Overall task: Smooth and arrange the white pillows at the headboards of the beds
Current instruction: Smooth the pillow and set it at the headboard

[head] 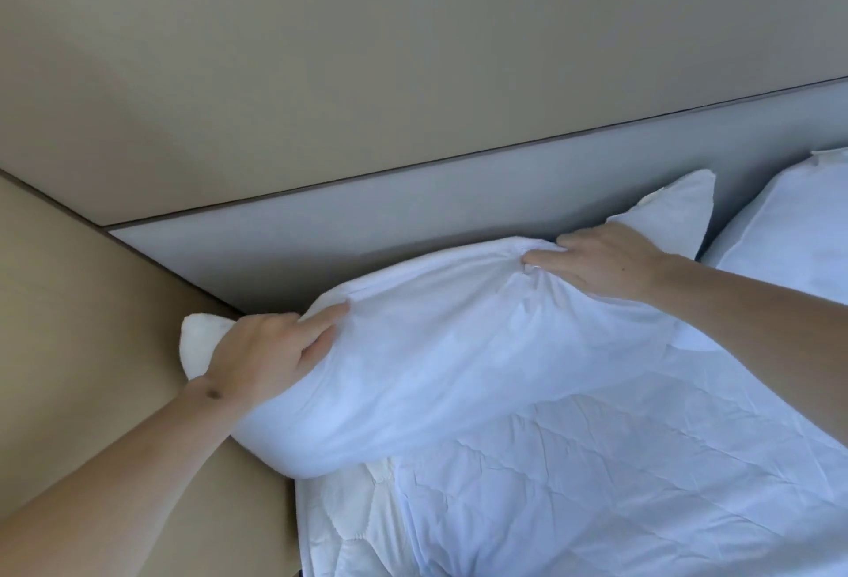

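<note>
Your two bare forearms enter from the lower left and the right edge, nearest the lens. Item one: your left hand (264, 354), fingers curled into the fabric at the left end of the near pillow (436, 361), gripping it beside a bunched corner that pokes out past the wrist. Item two: your right hand (601, 262), laid palm-down on the pillow's top edge, thumb and fingertips pinching a gathered fold of the case.

Pillows, white, counted: two. The near pillow, the one you hold, lies tilted at the head of the bed with its top edge close to the grey headboard (367, 228) and its lower edge on the quilted white bedcover (619, 485). The second pillow (789, 228) lies to the right, against the same headboard, partly cut off by the frame edge.

Pillowcases: each holds its pillow, contents not visible. Beige wall (413, 49) above; beige side panel (92, 301) at left.
</note>
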